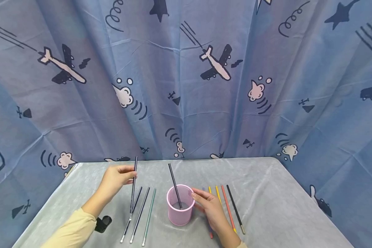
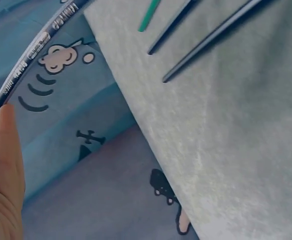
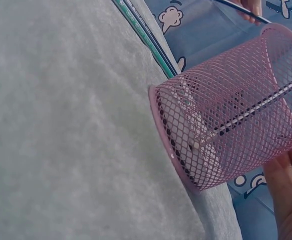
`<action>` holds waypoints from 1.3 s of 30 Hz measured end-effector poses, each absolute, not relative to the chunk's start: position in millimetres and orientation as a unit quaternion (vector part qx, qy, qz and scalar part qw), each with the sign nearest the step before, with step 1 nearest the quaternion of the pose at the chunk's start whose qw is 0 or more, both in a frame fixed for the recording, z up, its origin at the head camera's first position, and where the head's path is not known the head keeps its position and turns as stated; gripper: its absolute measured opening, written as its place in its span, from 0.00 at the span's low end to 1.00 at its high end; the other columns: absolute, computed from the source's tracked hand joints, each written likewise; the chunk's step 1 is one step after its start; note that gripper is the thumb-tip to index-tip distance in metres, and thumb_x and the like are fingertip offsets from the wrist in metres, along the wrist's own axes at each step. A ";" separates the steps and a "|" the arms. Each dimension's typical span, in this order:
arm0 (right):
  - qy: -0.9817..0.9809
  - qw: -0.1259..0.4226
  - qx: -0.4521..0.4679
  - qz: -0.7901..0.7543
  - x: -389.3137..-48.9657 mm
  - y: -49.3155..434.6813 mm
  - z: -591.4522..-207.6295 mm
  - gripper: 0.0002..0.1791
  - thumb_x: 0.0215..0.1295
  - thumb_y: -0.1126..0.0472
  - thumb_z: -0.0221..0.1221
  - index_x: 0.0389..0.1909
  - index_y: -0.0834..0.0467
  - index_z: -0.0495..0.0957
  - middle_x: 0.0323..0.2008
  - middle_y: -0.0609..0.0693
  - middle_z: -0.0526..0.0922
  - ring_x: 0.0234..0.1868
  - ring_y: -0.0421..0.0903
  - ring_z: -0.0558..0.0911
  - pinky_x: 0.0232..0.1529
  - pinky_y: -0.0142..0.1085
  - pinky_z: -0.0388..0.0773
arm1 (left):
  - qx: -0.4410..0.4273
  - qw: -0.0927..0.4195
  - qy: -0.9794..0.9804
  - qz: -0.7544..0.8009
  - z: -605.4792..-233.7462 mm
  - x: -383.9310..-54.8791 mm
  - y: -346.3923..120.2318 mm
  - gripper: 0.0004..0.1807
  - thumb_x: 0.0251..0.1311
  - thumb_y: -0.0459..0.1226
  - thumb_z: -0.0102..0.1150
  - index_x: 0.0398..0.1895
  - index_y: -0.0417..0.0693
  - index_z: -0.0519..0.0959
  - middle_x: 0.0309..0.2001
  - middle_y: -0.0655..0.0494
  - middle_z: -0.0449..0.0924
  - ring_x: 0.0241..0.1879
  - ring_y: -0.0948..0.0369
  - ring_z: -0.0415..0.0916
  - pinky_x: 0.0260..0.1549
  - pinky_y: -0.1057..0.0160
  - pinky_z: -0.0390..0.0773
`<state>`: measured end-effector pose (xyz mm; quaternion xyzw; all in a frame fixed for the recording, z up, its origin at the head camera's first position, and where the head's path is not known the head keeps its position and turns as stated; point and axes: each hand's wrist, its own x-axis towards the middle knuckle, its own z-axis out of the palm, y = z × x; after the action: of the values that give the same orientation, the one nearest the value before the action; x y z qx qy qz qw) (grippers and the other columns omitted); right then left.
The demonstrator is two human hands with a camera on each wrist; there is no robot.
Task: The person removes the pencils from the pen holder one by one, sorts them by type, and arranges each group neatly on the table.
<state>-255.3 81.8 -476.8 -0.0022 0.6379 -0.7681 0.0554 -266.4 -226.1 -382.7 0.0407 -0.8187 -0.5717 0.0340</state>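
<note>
My left hand pinches a dark blue pencil near its upper end, holding it nearly upright over the left part of the table. In the left wrist view the pencil shows white print and a barcode. My right hand holds the right side of a pink mesh pen cup, thumb at the rim. One dark pencil leans inside the cup, visible through the mesh in the right wrist view. Below the left hand lie two dark blue pencils and a green pencil, side by side.
Right of the cup, partly behind the right hand, lie several pencils, among them a red pencil, a black pencil and a yellow pencil. A grey cloth covers the table. Behind it hangs a blue patterned curtain.
</note>
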 end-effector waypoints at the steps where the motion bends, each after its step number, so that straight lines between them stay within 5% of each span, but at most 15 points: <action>1: 0.638 0.055 -0.001 -0.768 -255.4 81.8 -476.9 0.24 0.65 0.64 0.63 0.58 0.73 0.75 0.46 0.48 0.88 0.45 0.34 0.85 0.54 0.36 0.86 | 0.039 0.030 -0.818 -0.573 -383.5 -266.6 -227.4 0.17 0.63 0.30 0.62 0.52 0.26 0.79 0.45 0.37 0.86 0.37 0.64 0.85 0.41 0.65 0.89; 19: 0.641 0.057 0.001 -0.765 -255.6 82.1 -477.4 0.24 0.65 0.63 0.63 0.58 0.72 0.75 0.48 0.50 0.87 0.46 0.34 0.84 0.54 0.36 0.86 | 0.054 -0.080 -0.840 -0.533 -415.0 -277.4 -252.7 0.18 0.58 0.26 0.62 0.49 0.20 0.77 0.35 0.41 0.88 0.31 0.63 0.84 0.32 0.64 0.89; 26: 0.641 0.062 -0.002 -0.765 -255.6 82.3 -477.0 0.25 0.65 0.63 0.63 0.59 0.72 0.75 0.49 0.50 0.87 0.46 0.34 0.84 0.54 0.35 0.85 | 0.065 -0.078 -0.850 -0.517 -427.5 -278.2 -252.4 0.15 0.56 0.24 0.62 0.45 0.19 0.78 0.31 0.40 0.87 0.25 0.64 0.81 0.25 0.68 0.86; 39: 0.643 0.059 -0.001 -0.764 -255.0 82.2 -477.2 0.24 0.65 0.63 0.63 0.59 0.72 0.75 0.49 0.51 0.87 0.46 0.34 0.84 0.53 0.35 0.86 | 0.096 -0.064 -0.868 -0.482 -451.2 -282.2 -248.3 0.11 0.50 0.22 0.64 0.37 0.22 0.81 0.20 0.56 0.78 0.17 0.66 0.73 0.19 0.69 0.84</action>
<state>-255.0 82.2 -477.2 -0.0008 0.6430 -0.7635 0.0594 -282.2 -248.3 -451.2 0.0963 -0.8684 -0.4822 -0.0643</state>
